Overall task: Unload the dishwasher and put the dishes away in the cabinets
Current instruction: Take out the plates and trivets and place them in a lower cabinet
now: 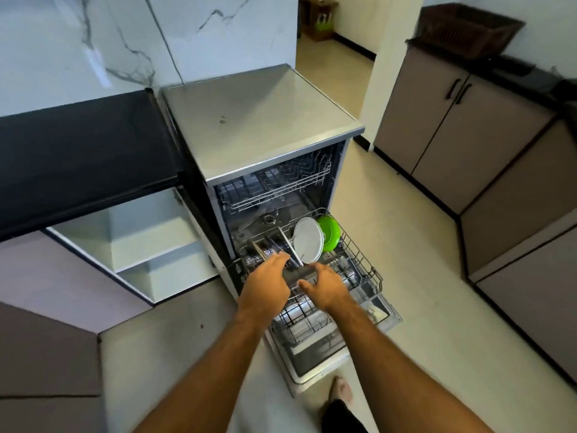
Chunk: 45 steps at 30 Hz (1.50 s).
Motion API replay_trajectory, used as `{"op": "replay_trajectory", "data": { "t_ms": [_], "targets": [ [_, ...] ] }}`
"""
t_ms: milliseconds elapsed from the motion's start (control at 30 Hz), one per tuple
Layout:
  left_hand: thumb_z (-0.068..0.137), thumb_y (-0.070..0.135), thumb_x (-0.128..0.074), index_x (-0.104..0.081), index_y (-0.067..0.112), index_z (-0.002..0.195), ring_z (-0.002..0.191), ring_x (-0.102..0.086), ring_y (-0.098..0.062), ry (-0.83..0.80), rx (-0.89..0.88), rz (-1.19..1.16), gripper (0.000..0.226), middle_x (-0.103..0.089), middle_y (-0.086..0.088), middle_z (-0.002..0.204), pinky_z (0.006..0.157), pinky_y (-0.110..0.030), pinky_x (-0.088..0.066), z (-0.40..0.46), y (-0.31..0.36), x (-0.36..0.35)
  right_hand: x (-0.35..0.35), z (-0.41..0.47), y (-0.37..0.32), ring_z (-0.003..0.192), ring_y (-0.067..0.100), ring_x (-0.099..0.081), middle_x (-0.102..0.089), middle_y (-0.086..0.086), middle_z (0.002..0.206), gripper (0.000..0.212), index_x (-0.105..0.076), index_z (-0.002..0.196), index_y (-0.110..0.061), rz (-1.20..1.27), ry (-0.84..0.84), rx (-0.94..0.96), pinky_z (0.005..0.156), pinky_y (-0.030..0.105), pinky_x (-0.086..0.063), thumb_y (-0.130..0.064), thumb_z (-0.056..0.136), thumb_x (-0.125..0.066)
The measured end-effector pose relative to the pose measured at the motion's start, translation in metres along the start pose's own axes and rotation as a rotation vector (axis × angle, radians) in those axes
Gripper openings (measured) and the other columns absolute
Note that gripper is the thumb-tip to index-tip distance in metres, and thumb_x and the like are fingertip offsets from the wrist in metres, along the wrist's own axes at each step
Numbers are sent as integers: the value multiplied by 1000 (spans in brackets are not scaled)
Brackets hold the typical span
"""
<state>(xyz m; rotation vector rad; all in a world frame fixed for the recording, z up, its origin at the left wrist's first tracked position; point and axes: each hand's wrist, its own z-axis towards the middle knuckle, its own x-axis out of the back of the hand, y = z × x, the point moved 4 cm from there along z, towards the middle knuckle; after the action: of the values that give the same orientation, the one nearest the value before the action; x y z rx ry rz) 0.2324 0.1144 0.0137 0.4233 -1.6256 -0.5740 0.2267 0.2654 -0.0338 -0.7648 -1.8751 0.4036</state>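
The dishwasher (259, 126) stands open with its door down and its lower rack (368, 264) pulled out. A white plate (307, 242) stands on edge in the rack, and a green plate (330, 232) stands just behind it. Left of the white plate a thin white plate (292, 248) stands edge-on, beside several metal utensils (262, 250). My left hand (268, 281) reaches over the rack's left side with fingers extended toward the utensils. My right hand (326, 284) hovers just below the white plate, fingers relaxed and holding nothing. The upper rack (281, 189) sits inside.
A black countertop (81, 157) lies to the left with open white shelves (150, 245) beneath it. Brown cabinets (462, 126) with black handles line the right wall, with a dark basket (468, 29) on top. My bare foot (342, 389) stands by the lowered door.
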Motion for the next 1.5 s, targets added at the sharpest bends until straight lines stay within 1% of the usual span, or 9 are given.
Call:
{"op": "replay_trajectory", "data": {
  "t_ms": [200, 400, 567, 767, 933, 1133, 1267, 1433, 1500],
  "targets": [
    [91, -1, -46, -49, 22, 141, 128, -53, -25, 13, 172, -55, 55, -55, -3, 141, 105, -44, -46, 49, 9, -49, 27, 64, 27, 123, 25, -52, -51, 8, 138, 55, -45, 142, -16, -24, -39, 34, 109, 39, -42, -38, 94, -64],
    [93, -3, -43, -46, 23, 144, 140, -39, -20, 71, 345, -106, 58, -43, -1, 152, 115, -36, -35, 90, 10, -81, 32, 122, 52, 123, 25, -55, -56, 9, 136, 53, -49, 139, -16, -21, -69, 64, 103, 35, -45, -37, 93, -64],
    [92, -3, -43, -48, 22, 143, 136, -44, -19, 48, 438, -140, 58, -47, -1, 148, 111, -28, -34, 106, -11, -103, 6, 150, 68, 113, 22, -60, -61, 6, 129, 49, -53, 134, -17, -3, -151, 57, 98, 34, -50, -36, 91, -67],
    [91, -2, -43, -51, 23, 141, 122, -55, -23, 58, 538, -185, 57, -56, -3, 138, 104, -38, -48, 141, -53, -131, -26, 192, 83, 114, 21, -60, -60, 7, 130, 49, -52, 136, -16, -22, -171, 69, 96, 30, -46, -39, 95, -62],
    [93, 2, -43, -53, 23, 139, 115, -60, -26, 79, 638, -232, 51, -59, -6, 134, 97, -39, -53, 174, -107, -169, -62, 235, 97, 109, 24, -64, -61, 10, 128, 48, -52, 136, -13, -28, -169, 42, 94, 35, -52, -36, 95, -62],
    [95, 12, -50, -58, 23, 135, 119, -58, -29, 191, 974, -531, 42, -59, -3, 136, 100, -43, -50, 210, -183, -229, -107, 295, 93, 103, 34, -65, -67, 15, 115, 33, -59, 126, -14, -1, -110, 60, 90, 43, -54, -25, 95, -60],
    [93, 17, -57, -54, 21, 137, 119, -59, -25, 195, 1109, -602, 45, -59, -3, 136, 100, -38, -49, 228, -224, -268, -136, 334, 87, 106, 34, -65, -64, 10, 122, 35, -52, 133, -27, -30, -111, 47, 91, 49, -55, -28, 98, -52],
    [85, 16, -70, -53, 14, 138, 113, -62, -21, 237, 1062, -648, 56, -61, -5, 133, 83, -27, -51, 257, -246, -304, -166, 378, 82, 106, 35, -65, -64, 14, 119, 41, -47, 137, -16, -126, -73, 123, 91, 49, -55, -24, 98, -54],
    [83, 21, -73, -62, 14, 124, 96, -65, -17, 212, 1055, -602, 44, -68, -2, 119, 69, -21, -52, 268, -251, -311, -172, 391, 81, 102, 33, -66, -66, 14, 115, 37, -50, 131, -14, -187, -69, 138, 88, 46, -56, -28, 97, -56]
  ]
}}
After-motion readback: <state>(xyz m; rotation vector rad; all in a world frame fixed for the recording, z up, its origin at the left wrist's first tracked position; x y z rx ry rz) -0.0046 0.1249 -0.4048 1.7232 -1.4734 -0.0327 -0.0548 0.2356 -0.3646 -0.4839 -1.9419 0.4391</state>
